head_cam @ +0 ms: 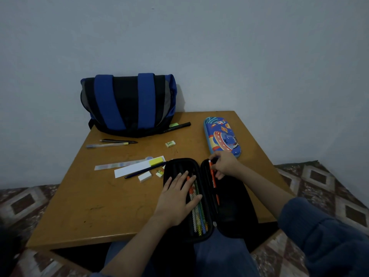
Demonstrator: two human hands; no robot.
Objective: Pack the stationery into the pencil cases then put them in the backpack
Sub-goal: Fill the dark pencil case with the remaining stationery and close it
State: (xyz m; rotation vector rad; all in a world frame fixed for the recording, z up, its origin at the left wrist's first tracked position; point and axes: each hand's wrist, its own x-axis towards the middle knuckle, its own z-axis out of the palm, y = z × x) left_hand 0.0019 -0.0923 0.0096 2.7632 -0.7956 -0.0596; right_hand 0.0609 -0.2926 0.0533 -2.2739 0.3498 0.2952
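A black pencil case (233, 208) lies open at the table's near edge. Its left half holds several patterned pencils (197, 212) behind mesh. My left hand (177, 198) rests flat on that half, fingers spread. My right hand (223, 163) pinches the top of an orange pen (214, 182) lying in the right half. A closed blue space-print pencil case (221, 136) sits at the right. The blue and black backpack (129, 102) stands at the back against the wall. Loose on the table are pens (117, 142), a black marker (177, 126), erasers (170, 144), a ruler (119, 164) and a dark pen (143, 170).
The wooden table (95, 198) is low and small; its near edge ends above my lap. A white paper strip (131, 169) with a yellow sticky pad (156, 161) lies at the middle left, with a white eraser (144, 176) beside it. Patterned floor covering (319, 176) surrounds the table.
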